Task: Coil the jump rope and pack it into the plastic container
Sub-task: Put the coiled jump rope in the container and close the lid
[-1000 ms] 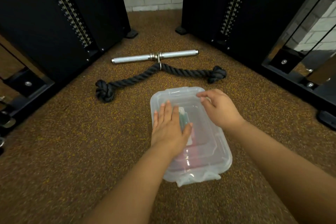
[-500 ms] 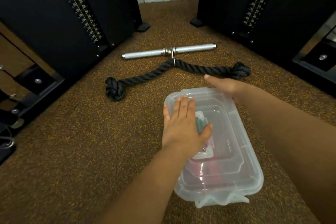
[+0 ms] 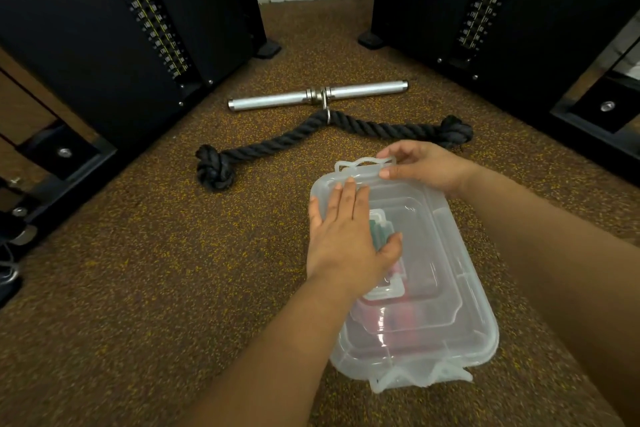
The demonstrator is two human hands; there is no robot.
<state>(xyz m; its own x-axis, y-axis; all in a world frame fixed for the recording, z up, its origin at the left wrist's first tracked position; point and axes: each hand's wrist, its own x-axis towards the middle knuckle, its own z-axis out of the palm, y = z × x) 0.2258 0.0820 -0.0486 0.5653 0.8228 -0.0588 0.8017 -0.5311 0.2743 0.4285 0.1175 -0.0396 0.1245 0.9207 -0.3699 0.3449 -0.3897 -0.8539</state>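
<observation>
On the speckled gym floor [image 3: 138, 288], between two black weight-stack machines [image 3: 104, 28], lies the clear plastic container [image 3: 464, 322] with its lid [image 3: 433, 218] seated on top. Through the translucent lid, reddish and green shapes can be made out inside, probably the coiled jump rope, though the plastic blurs them too much to be certain. Judged from this arrangement, coiling and packing appear complete and the work is at the closing stage: the far latch [image 3: 363, 165] stands raised and unfastened, and the near latch [image 3: 415, 380] also looks unclipped. The left hand [image 3: 346, 239] lies flat on the lid, fingers straight and together, pressing it down. The right hand [image 3: 422, 163] pinches the far latch between thumb and fingers at the container's far end. Beyond the container, untouched, rest a black knotted rope attachment [image 3: 277, 146] and a metal bar handle [image 3: 318, 95].
</observation>
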